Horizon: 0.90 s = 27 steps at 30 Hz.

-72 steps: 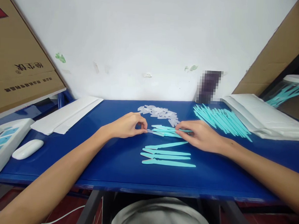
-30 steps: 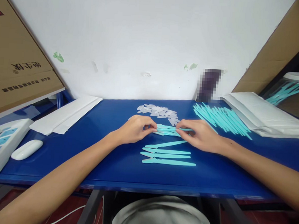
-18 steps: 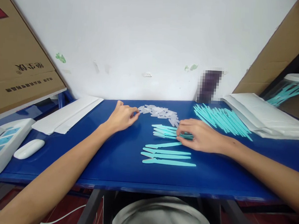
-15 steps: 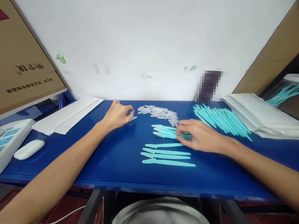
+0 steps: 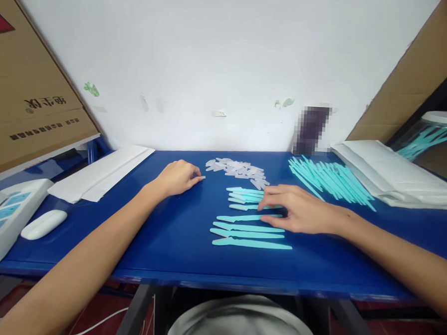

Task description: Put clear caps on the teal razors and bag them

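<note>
My left hand (image 5: 180, 177) pinches a small translucent blade cover (image 5: 202, 177) between thumb and fingers, just above the table. Beyond it, to the right, lies a loose pile of similar translucent covers (image 5: 238, 168). My right hand (image 5: 298, 209) reaches over teal eyebrow razors, thumb and fingers apart. Its fingertips touch one razor (image 5: 238, 207), whose handle end they hide; the thumb rests by the handle of another razor (image 5: 239, 218). A small bunch of razors (image 5: 244, 192) lies just beyond. Several razors (image 5: 250, 234) are laid out roughly parallel nearer the front edge.
A large heap of teal razors (image 5: 331, 180) lies back right, beside white packets (image 5: 399, 176) and a clear jar (image 5: 431, 133). At left are folded white paper (image 5: 103, 173), a white oval case (image 5: 43, 224), a white device (image 5: 15, 211) and a cardboard box (image 5: 36, 87).
My right hand has moved slightly toward me and its fingers have spread. One razor now lies apart from the bunch. My left hand has turned and picked up the blade cover.
</note>
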Each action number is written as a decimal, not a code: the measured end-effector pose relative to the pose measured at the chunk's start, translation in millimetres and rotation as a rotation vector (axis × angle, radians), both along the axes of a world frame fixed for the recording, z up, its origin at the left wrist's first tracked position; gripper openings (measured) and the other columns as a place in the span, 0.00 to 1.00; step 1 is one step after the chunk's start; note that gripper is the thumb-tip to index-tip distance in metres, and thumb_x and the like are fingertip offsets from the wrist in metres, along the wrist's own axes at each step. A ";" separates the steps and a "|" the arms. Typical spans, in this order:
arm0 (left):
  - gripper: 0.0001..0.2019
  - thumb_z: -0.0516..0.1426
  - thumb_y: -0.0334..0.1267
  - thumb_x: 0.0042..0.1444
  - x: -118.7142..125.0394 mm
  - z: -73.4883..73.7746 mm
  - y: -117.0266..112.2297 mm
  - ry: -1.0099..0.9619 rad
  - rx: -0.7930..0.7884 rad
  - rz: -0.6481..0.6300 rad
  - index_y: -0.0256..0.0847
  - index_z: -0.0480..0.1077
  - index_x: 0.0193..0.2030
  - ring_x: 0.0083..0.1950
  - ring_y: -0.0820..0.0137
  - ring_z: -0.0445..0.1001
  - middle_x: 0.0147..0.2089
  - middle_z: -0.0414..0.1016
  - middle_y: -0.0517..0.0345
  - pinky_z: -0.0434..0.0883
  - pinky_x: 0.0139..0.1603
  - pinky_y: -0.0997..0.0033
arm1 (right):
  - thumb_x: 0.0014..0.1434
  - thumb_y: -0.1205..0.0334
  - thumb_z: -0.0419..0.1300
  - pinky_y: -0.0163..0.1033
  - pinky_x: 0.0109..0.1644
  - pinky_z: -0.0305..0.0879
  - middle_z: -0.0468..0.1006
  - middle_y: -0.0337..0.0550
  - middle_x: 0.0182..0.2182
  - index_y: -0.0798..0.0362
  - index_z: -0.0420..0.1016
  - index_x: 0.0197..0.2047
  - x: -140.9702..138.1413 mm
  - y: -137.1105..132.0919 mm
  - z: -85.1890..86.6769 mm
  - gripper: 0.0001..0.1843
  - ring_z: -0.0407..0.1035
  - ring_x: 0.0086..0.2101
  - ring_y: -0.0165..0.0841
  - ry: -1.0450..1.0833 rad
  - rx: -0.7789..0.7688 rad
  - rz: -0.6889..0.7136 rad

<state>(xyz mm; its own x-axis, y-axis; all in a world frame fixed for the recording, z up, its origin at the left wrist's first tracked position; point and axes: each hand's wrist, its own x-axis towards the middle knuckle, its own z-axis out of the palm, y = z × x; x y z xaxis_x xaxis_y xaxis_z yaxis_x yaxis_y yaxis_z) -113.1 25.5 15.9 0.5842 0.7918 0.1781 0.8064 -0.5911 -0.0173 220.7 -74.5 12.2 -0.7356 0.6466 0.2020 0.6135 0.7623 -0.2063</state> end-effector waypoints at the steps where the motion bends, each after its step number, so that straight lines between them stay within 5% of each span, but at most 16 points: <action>1: 0.15 0.54 0.47 0.64 1.7 0.1 -1.0 -0.009 -0.012 -0.039 0.43 0.80 0.41 0.31 0.67 0.74 0.33 0.80 0.54 0.61 0.32 0.69 | 0.66 0.55 0.59 0.39 0.37 0.63 0.78 0.43 0.36 0.50 0.81 0.44 -0.7 -1.2 0.2 0.12 0.71 0.33 0.34 0.000 -0.036 0.018; 6: 0.18 0.55 0.49 0.65 15.5 1.7 -12.2 -0.087 -0.048 -0.228 0.41 0.81 0.36 0.35 0.66 0.72 0.29 0.76 0.56 0.63 0.43 0.66 | 0.66 0.60 0.57 0.36 0.35 0.61 0.76 0.41 0.33 0.50 0.81 0.40 -0.6 0.5 1.6 0.10 0.69 0.31 0.32 0.030 -0.146 -0.016; 11: 0.17 0.54 0.46 0.66 24.6 3.7 -22.8 -0.131 -0.213 -0.229 0.39 0.81 0.40 0.24 0.73 0.65 0.23 0.71 0.60 0.60 0.31 0.71 | 0.62 0.59 0.60 0.35 0.31 0.57 0.67 0.37 0.28 0.49 0.79 0.37 2.9 5.6 4.4 0.07 0.61 0.27 0.30 0.006 -0.233 -0.071; 15: 0.11 0.56 0.38 0.63 24.3 2.9 -23.9 -0.098 -0.197 -0.256 0.39 0.79 0.45 0.29 0.71 0.70 0.29 0.74 0.58 0.63 0.32 0.72 | 0.63 0.57 0.59 0.36 0.30 0.54 0.64 0.36 0.26 0.50 0.77 0.37 3.9 5.0 4.0 0.08 0.58 0.26 0.30 0.001 -0.255 -0.087; 20: 0.11 0.54 0.39 0.65 24.0 -0.1 -23.4 -0.150 -0.033 -0.343 0.40 0.77 0.44 0.44 0.64 0.74 0.43 0.76 0.51 0.68 0.45 0.67 | 0.64 0.59 0.57 0.40 0.41 0.57 0.71 0.38 0.29 0.51 0.73 0.35 2.2 1.9 4.1 0.07 0.64 0.31 0.32 0.008 -0.115 -0.054; 24: 0.12 0.53 0.40 0.68 26.7 -3.4 -22.4 -0.326 0.006 -0.344 0.40 0.76 0.48 0.41 0.67 0.76 0.42 0.80 0.54 0.69 0.43 0.68 | 0.66 0.59 0.55 0.44 0.46 0.56 0.75 0.39 0.29 0.51 0.69 0.33 4.5 3.8 3.8 0.10 0.67 0.31 0.32 0.157 0.097 -0.108; 27: 0.14 0.53 0.40 0.68 28.4 -5.9 -21.5 -0.442 -0.022 -0.320 0.40 0.72 0.56 0.36 0.71 0.76 0.40 0.81 0.56 0.69 0.38 0.71 | 0.68 0.56 0.55 0.41 0.40 0.60 0.79 0.40 0.30 0.51 0.72 0.37 8.2 6.6 2.6 0.10 0.70 0.31 0.33 0.267 0.138 -0.215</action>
<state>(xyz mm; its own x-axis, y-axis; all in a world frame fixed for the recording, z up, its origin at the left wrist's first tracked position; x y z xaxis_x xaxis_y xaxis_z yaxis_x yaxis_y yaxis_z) -84.7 3.9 9.9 0.6700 0.5929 0.4468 0.5134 -0.8048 0.2980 229.0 -67.9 14.7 -0.4955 0.7337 0.4650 0.7008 0.6539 -0.2850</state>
